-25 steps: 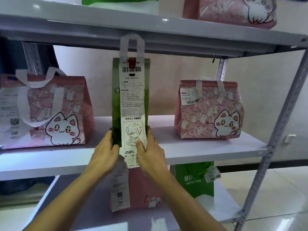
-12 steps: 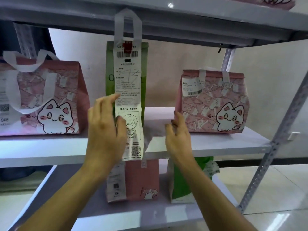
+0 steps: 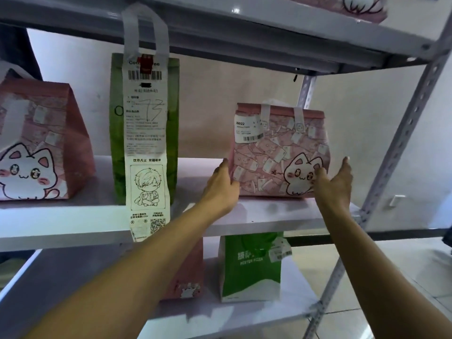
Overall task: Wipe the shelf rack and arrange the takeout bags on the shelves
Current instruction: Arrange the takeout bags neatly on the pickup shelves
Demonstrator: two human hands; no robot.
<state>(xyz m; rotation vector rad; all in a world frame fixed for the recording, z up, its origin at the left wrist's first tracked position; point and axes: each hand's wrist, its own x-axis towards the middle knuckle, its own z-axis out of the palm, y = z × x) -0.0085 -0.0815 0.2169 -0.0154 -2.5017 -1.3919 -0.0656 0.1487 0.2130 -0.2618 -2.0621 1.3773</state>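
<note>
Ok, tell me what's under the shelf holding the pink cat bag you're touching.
Below that middle shelf, on the lower shelf, stand a green pizza bag and a pink bag, mostly hidden behind the left forearm.

The white label (image 3: 247,128) on the pink cat bag (image 3: 281,152) says "J8022", the long receipt (image 3: 146,133) has a handwritten "73", and the green bag (image 3: 250,267) says "MISTER PIZZA".

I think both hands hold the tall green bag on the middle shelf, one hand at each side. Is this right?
Not quite. The head view shows the left hand and the right hand at the two sides of the pink cat bag on the middle shelf, not the green bag. That bag stands untouched to its left.
</note>
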